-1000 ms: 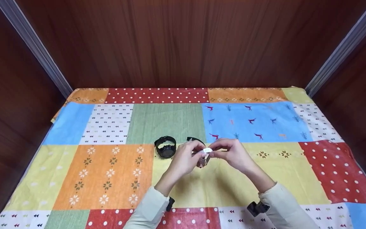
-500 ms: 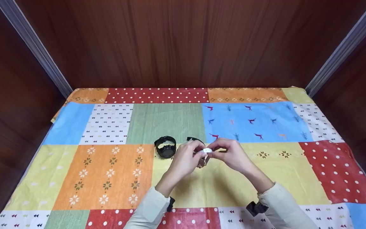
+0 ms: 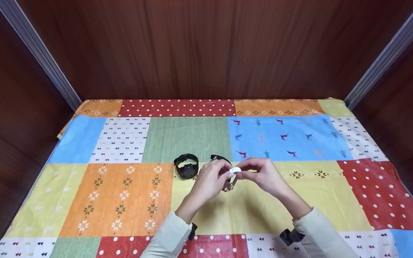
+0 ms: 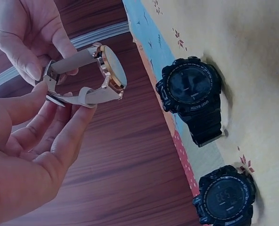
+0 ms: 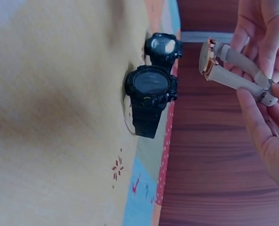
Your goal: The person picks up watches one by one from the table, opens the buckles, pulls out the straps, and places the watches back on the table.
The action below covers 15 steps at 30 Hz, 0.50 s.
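Observation:
A wristwatch with a pale strap and rose-gold case (image 4: 112, 70) is held up off the table between both hands, its strap forming a loop. The left hand (image 3: 208, 179) pinches the strap near the buckle between thumb and fingers. From the other side, the right hand (image 3: 264, 175) pinches the strap (image 3: 234, 170) at the same buckle end. In the left wrist view the metal buckle (image 4: 50, 75) sits between the two hands' fingertips. The watch case hangs below the hands in the head view, partly covered by the left hand.
A black sports watch (image 3: 186, 170) with its strap looped stands on the patchwork tablecloth (image 3: 120, 200), left of the hands. Another black watch (image 3: 220, 157) sits just behind the left hand, mostly hidden there. Dark wood panels (image 3: 206, 50) enclose the table's back and sides.
Both hands keep their grip in nearly the same spot. The pale strap end between the fingertips tilts slightly, and the watch case hangs a touch lower.

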### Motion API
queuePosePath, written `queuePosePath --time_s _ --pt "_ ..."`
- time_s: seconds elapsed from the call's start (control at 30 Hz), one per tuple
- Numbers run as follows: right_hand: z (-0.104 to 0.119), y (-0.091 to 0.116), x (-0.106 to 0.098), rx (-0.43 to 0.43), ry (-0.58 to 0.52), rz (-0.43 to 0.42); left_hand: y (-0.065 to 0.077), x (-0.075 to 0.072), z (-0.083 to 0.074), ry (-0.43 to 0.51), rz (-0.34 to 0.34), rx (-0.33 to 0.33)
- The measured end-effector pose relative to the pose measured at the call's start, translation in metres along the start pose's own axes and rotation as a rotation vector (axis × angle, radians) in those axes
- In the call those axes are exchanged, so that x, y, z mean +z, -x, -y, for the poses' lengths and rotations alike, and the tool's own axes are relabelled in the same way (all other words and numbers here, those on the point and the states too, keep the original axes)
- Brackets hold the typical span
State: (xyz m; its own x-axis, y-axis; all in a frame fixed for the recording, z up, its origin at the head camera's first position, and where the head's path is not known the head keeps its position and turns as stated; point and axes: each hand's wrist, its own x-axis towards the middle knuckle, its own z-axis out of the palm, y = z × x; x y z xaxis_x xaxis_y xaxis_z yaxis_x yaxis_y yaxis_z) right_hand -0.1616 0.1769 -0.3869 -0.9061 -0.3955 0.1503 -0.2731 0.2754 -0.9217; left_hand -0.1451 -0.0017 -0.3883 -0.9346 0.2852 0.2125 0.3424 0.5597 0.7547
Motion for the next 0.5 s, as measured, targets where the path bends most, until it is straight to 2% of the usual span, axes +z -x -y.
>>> queuePosePath --time_s 0.13,0.27,0.4,0.5 --pt "0.0028 0.0004 0.0011 -0.045 0.091 0.015 0.0005 0.0 -0.0027 -0.043 -0.007 0.016" --pt "0.005 0.0007 0.0026 -0.081 0.138 0.02 0.0012 -0.0001 -0.0024 -0.056 -0.025 0.055" --pt "0.0058 0.0004 0.0021 -0.077 0.12 0.01 0.0016 -0.0002 -0.0005 -0.03 -0.032 0.076" --pt "0.006 0.0004 -0.0002 -0.033 0.075 -0.001 0.0017 -0.001 0.0004 -0.001 -0.027 0.065"
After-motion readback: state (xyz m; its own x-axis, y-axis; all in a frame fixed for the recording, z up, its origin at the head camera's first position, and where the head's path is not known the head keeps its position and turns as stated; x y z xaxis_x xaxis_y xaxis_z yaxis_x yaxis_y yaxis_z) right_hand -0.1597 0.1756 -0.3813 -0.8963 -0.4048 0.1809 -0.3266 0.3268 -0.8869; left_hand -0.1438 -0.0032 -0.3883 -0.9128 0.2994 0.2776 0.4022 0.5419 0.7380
